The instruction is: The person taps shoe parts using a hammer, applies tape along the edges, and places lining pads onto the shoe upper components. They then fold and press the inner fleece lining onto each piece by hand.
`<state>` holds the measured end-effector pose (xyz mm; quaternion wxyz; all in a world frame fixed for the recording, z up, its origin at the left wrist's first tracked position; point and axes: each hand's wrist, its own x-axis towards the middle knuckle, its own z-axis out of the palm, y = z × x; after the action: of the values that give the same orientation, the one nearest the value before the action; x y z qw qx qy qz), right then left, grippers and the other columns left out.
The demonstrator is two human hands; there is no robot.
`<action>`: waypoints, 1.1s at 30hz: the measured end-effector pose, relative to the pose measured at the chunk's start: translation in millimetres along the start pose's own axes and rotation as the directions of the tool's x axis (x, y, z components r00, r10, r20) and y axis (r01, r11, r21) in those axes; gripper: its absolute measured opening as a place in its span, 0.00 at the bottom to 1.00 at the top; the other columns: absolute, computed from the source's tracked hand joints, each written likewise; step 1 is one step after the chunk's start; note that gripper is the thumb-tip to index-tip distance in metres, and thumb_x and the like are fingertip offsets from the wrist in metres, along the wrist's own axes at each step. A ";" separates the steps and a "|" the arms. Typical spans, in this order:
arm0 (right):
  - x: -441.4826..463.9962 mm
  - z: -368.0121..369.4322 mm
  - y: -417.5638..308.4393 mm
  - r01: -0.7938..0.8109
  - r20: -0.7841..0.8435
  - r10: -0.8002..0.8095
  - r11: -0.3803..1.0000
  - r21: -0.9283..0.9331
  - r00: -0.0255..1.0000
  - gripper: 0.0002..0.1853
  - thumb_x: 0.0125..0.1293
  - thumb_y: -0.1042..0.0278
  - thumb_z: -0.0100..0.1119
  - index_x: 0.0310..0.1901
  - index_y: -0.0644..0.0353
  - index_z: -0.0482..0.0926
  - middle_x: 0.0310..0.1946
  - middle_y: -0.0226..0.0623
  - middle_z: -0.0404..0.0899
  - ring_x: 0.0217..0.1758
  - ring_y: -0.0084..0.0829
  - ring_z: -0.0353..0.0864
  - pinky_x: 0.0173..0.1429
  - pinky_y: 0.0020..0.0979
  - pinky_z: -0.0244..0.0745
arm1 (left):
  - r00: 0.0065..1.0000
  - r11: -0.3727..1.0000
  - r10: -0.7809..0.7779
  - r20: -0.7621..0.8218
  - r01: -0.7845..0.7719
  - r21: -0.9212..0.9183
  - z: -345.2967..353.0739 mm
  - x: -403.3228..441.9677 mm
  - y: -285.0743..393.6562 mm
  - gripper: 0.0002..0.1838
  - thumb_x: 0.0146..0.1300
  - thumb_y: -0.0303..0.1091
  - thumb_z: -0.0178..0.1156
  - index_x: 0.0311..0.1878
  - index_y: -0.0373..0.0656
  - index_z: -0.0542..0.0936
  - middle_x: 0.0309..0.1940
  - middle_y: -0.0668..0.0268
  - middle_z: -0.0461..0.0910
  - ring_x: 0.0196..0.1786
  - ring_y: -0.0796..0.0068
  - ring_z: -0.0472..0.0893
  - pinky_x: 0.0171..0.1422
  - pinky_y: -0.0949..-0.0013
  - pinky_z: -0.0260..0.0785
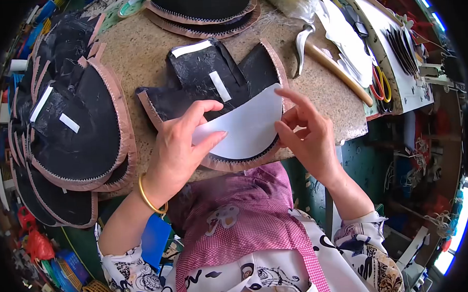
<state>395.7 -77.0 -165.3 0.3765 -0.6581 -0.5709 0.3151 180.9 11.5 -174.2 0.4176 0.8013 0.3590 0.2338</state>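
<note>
1. White sheet, curved along its lower edge, lies over the lower part of a black piece on the bench, at the edge nearest the person.
2. Left hand at the sheet's left end. Thumb and forefinger spread well apart, thumb lying along the sheet's face, forefinger arched above; no closed pinch seen. Gold-coloured bangle on this wrist.
3. Right hand at the sheet's right side. Forefinger reaches to the upper right corner, thumb tip by the right edge, the two parted. Other fingers curled; cannot tell whether they grip the sheet.
4. Black piece has a brown, zigzag-stitched border and two white strips: one near its top, one slanting down its middle, just above the sheet.
5. Stack of similar black pieces to the left, overlapping unevenly; the top one also bears two white strips. More bordered pieces at the far side.
6. Hammer to the right, wooden handle slanting toward the person, metal head away.
7. Roll of tape far left; plastic bag beyond the hammer.
</note>
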 end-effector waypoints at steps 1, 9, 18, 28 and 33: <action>-1.3 1.3 4.1 0.067 -0.001 -0.067 0.994 -0.082 0.998 0.19 0.60 0.83 0.55 0.55 0.60 0.74 0.28 0.33 0.77 0.29 0.21 0.80 0.32 0.22 0.79 | 1.000 1.000 0.001 0.002 -0.001 -0.007 4.2 -0.7 -3.2 0.19 0.54 0.27 0.65 0.49 0.40 0.74 0.25 0.59 0.77 0.27 0.62 0.79 0.35 0.67 0.70; 20.3 -24.7 24.8 -0.047 -0.144 -0.012 0.913 -0.404 0.990 0.21 0.58 0.72 0.64 0.54 0.59 0.75 0.29 0.34 0.80 0.31 0.23 0.79 0.33 0.27 0.76 | 0.964 0.712 0.246 -0.103 -0.108 0.694 -26.6 11.0 5.7 0.22 0.53 0.30 0.64 0.53 0.43 0.74 0.43 0.60 0.71 0.47 0.61 0.71 0.52 0.61 0.66; 30.0 -3.5 20.7 -0.232 0.215 0.095 0.225 0.947 0.972 0.22 0.69 0.55 0.49 0.55 0.64 0.73 0.48 0.36 0.78 0.51 0.28 0.76 0.56 0.26 0.68 | 0.969 0.996 0.044 -0.242 -0.062 -0.067 -39.3 65.1 -12.7 0.13 0.63 0.26 0.59 0.50 0.35 0.77 0.31 0.73 0.76 0.31 0.86 0.70 0.35 0.81 0.62; 55.0 38.7 -23.8 -0.282 0.250 0.162 0.225 0.932 0.955 0.10 0.64 0.66 0.61 0.41 0.63 0.82 0.31 0.33 0.83 0.31 0.22 0.81 0.35 0.25 0.78 | 0.952 0.966 0.089 -0.292 -0.154 -0.208 -38.5 18.4 16.3 0.11 0.63 0.24 0.60 0.49 0.36 0.79 0.32 0.75 0.70 0.35 0.87 0.68 0.40 0.84 0.60; 47.8 35.4 -42.7 -0.331 0.273 0.216 0.303 0.894 0.937 0.09 0.66 0.68 0.56 0.41 0.63 0.80 0.34 0.35 0.83 0.33 0.24 0.83 0.37 0.24 0.79 | 0.922 0.965 0.262 -0.286 -0.254 0.066 -35.0 9.1 18.7 0.16 0.56 0.25 0.65 0.49 0.38 0.80 0.36 0.66 0.75 0.35 0.78 0.72 0.41 0.78 0.65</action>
<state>351.0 -22.2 -146.4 0.5931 -0.3981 -0.1890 0.6738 170.2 28.7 -138.9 0.3146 0.8038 0.3113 0.3975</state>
